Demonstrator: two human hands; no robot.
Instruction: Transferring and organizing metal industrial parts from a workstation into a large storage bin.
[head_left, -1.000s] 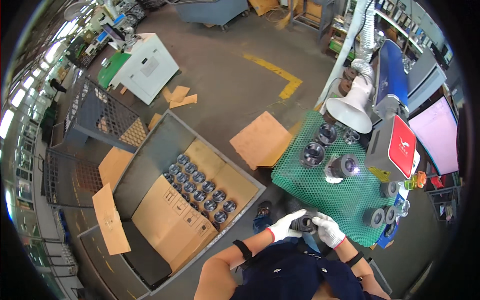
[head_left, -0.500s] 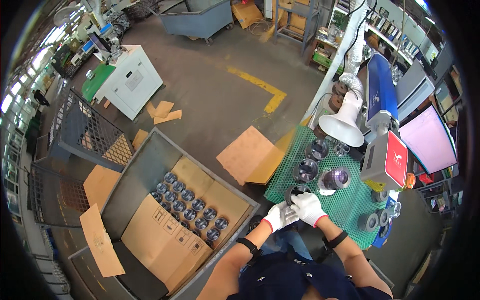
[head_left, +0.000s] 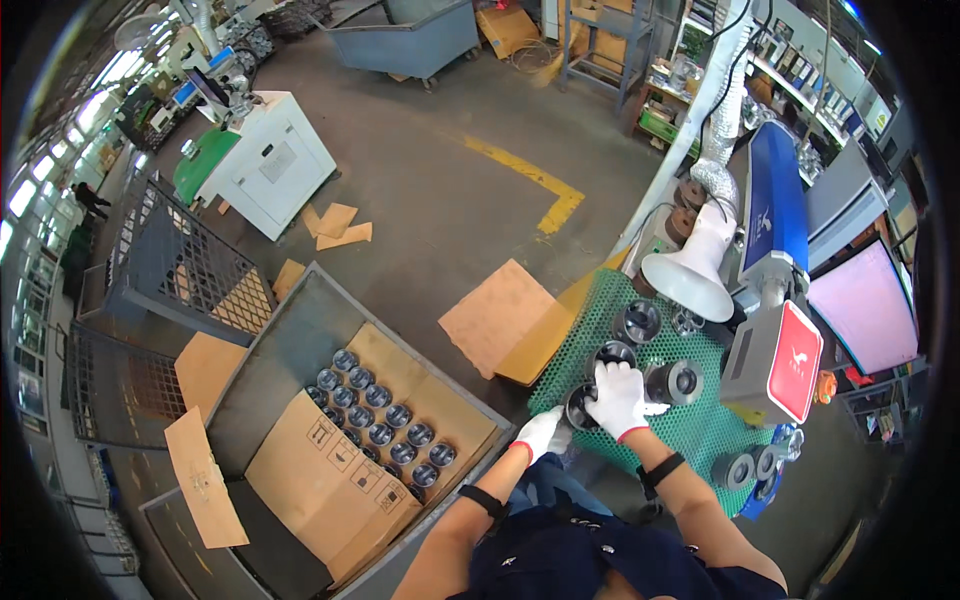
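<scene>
On a green mesh mat point(head_left: 650, 432) at right stand several dark metal pistons. My right hand point(head_left: 617, 400), in a white glove, bends its fingers over the near rim of one piston point(head_left: 611, 354); the fingertips are partly hidden. Just left of that hand, close to the mat's edge, sits another piston point(head_left: 577, 410). A third piston point(head_left: 638, 320) stands farther back. Below the marking machine's head, a piston point(head_left: 682, 382) lies with a round end showing. My left hand point(head_left: 541, 434), also gloved, is at the table's near-left edge, fingers stretched out, apart from the pistons.
Left of me, a grey metal bin point(head_left: 300, 300) holds several pistons point(head_left: 397, 415) in rows among cardboard. A white funnel-shaped hood point(head_left: 690, 285) and a blue marking machine point(head_left: 773, 200) with a red-fronted head point(head_left: 797, 360) overhang the mat. Grey ring parts point(head_left: 733, 470) lie at right.
My hands have parted from the near piston they both touched. The left has drawn back leftward and down; the right has moved up to the piston behind. The view has shifted slightly.
</scene>
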